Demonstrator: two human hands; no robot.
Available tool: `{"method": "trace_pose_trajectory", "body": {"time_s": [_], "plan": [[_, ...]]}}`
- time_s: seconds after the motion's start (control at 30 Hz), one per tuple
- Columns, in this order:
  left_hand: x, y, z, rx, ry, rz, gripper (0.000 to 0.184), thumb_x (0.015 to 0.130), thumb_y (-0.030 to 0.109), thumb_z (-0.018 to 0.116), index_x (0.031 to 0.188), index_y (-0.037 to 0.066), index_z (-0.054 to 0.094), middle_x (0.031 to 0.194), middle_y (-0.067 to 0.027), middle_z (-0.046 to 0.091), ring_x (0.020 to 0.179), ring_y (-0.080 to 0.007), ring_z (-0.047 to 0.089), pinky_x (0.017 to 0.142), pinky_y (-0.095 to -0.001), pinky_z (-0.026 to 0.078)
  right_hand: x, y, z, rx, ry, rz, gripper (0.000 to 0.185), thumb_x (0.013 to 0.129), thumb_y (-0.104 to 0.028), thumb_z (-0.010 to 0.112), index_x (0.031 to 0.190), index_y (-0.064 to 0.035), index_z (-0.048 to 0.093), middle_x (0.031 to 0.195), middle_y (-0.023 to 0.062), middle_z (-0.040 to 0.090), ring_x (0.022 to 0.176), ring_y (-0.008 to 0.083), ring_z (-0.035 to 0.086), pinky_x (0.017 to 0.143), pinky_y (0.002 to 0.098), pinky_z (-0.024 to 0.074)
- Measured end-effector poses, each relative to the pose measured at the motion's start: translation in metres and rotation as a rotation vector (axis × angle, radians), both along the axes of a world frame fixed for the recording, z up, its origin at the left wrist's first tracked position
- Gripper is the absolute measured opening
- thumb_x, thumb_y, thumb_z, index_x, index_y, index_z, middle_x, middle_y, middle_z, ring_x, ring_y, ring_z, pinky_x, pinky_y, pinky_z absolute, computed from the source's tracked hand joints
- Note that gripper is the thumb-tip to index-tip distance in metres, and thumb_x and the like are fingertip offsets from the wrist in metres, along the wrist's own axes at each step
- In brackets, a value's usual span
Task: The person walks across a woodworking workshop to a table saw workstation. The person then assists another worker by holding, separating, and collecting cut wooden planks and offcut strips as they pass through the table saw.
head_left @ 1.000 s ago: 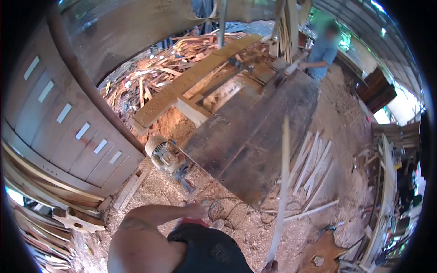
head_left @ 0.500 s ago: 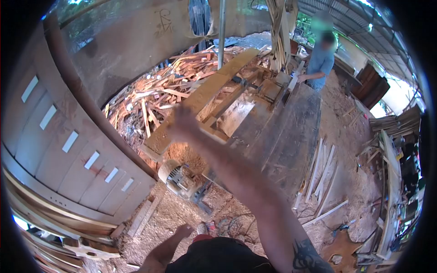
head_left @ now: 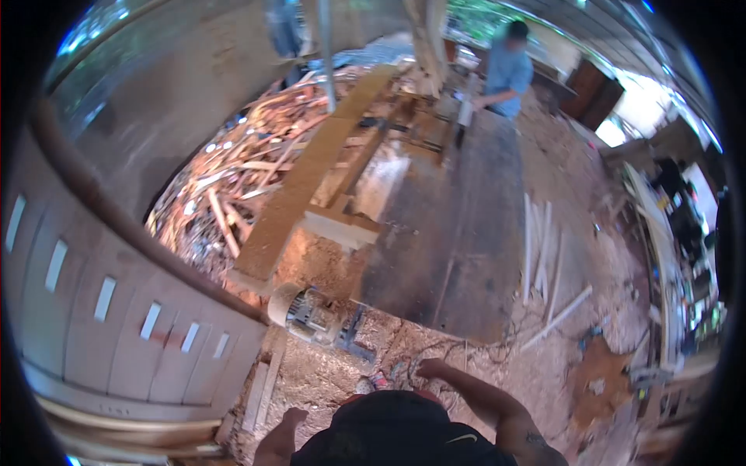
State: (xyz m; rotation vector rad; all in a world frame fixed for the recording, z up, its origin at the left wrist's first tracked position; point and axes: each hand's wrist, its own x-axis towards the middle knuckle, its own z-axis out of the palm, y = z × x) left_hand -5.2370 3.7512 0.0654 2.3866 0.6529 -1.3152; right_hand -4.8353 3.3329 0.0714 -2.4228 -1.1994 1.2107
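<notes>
My left hand hangs low beside my body, above the sawdust-covered floor, and no object shows in it. Its fingers are too small and blurred to make out. My right hand is down in front of my right side, apart from the bench, also with no object visible; its fingers are unclear. Ahead is a large dark bench top joined to a wooden frame. An electric motor sits at the near left end. A long sawdust-covered plank runs along the left side.
A person at the bench's far end has a hand on a light-coloured piece. Wood offcuts are heaped at left, beside a panelled door-like board. Thin strips lie on the floor at right.
My right arm, which was stretched over the bench toward the long plank, has come back down to my side. My view has shifted, and the left hand stays low.
</notes>
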Motion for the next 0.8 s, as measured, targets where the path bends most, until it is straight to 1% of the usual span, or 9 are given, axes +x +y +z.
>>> {"method": "trace_pose_trajectory", "body": {"time_s": [0.07,0.13,0.2,0.27,0.37,0.5,0.6,0.63,0.8], "plan": [[0.037,0.018,0.008,-0.001,-0.109,0.075,0.042,0.082,0.047,0.057,0.1,0.013,0.072,0.103,-0.0131,0.07,0.1,-0.03,0.065,0.088,-0.04,0.051,-0.013,-0.048,0.096,-0.091,-0.082,-0.184,0.045,0.074,-0.045,0.061,0.097,-0.0074,0.072,0.101,0.0191,0.069,0.096,0.0329,0.066,0.082,0.0433,0.0523],[0.078,0.037,-0.002,-0.049,-0.174,0.06,0.042,0.08,0.047,0.059,0.099,0.013,0.072,0.096,-0.012,0.071,0.094,-0.0297,0.067,0.085,-0.0404,0.052,-0.029,-0.103,0.041,-0.262,-0.077,-0.492,0.044,0.078,-0.044,0.057,0.101,-0.0082,0.071,0.107,0.019,0.068,0.102,0.0339,0.065,0.086,0.0431,0.0513],[0.113,0.049,-0.031,-0.135,-0.226,0.602,0.041,0.079,0.048,0.059,0.095,0.012,0.072,0.088,-0.0111,0.072,0.088,-0.0282,0.068,0.08,-0.0403,0.052,-0.055,-0.141,0.016,-0.395,-0.119,-0.652,0.044,0.08,-0.043,0.053,0.1,-0.0074,0.071,0.11,0.0189,0.067,0.105,0.0348,0.063,0.089,0.0429,0.0506],[0.153,0.059,-0.034,-0.216,-0.295,0.62,0.041,0.079,0.047,0.059,0.093,0.011,0.072,0.088,-0.0112,0.072,0.088,-0.0283,0.068,0.08,-0.0406,0.052,-0.076,-0.143,0.065,-0.437,0.004,-0.896,0.044,0.082,-0.04,0.052,0.103,-0.006,0.07,0.11,0.0196,0.067,0.103,0.0345,0.064,0.087,0.0426,0.0516],[0.213,0.054,-0.026,-0.201,-0.345,0.553,0.038,0.08,0.043,0.06,0.09,0.008,0.071,0.084,-0.0116,0.071,0.081,-0.0266,0.069,0.074,-0.0393,0.054,-0.112,-0.162,0.037,-0.37,0.002,-0.386,0.04,0.095,-0.038,0.045,0.117,-0.0104,0.063,0.096,0.0185,0.069,0.087,0.0294,0.07,0.079,0.0431,0.0557],[0.253,0.007,0.028,-0.36,-0.417,0.647,0.031,0.083,0.035,0.063,0.086,0.005,0.068,0.074,-0.0102,0.067,0.066,-0.0208,0.066,0.058,-0.0341,0.053,-0.126,-0.161,-0.014,-0.398,0.338,-1.166,0.027,0.09,-0.027,0.052,0.107,-0.0136,0.068,0.094,0.0146,0.07,0.081,0.0271,0.071,0.073,0.0408,0.0566],[0.261,-0.012,0.02,-0.492,-0.453,0.617,0.034,0.083,0.038,0.061,0.086,0.005,0.068,0.076,-0.0111,0.068,0.065,-0.0212,0.066,0.06,-0.0357,0.053,-0.103,-0.179,-0.073,-0.367,0.019,-0.57,0.026,0.088,-0.024,0.054,0.109,-0.0176,0.068,0.094,0.0119,0.071,0.08,0.027,0.071,0.072,0.0409,0.057],[0.265,-0.02,0.034,-0.296,-0.321,0.357,0.039,0.083,0.042,0.058,0.087,0.005,0.069,0.075,-0.011,0.068,0.066,-0.021,0.066,0.066,-0.0364,0.053,-0.082,-0.179,-0.061,-0.251,0.065,-0.514,0.043,0.081,-0.043,0.056,0.098,-0.007,0.071,0.103,0.0185,0.068,0.096,0.0321,0.067,0.083,0.0401,0.0535],[0.234,-0.023,-0.018,-0.242,-0.275,0.262,0.039,0.082,0.044,0.057,0.094,0.01,0.071,0.077,-0.0089,0.07,0.077,-0.0244,0.068,0.075,-0.0387,0.052,0.006,-0.172,-0.001,-0.232,0.186,-0.748,0.035,0.083,-0.036,0.054,0.098,-0.0093,0.071,0.102,0.0176,0.069,0.094,0.0307,0.067,0.086,0.0396,0.0524]]}}
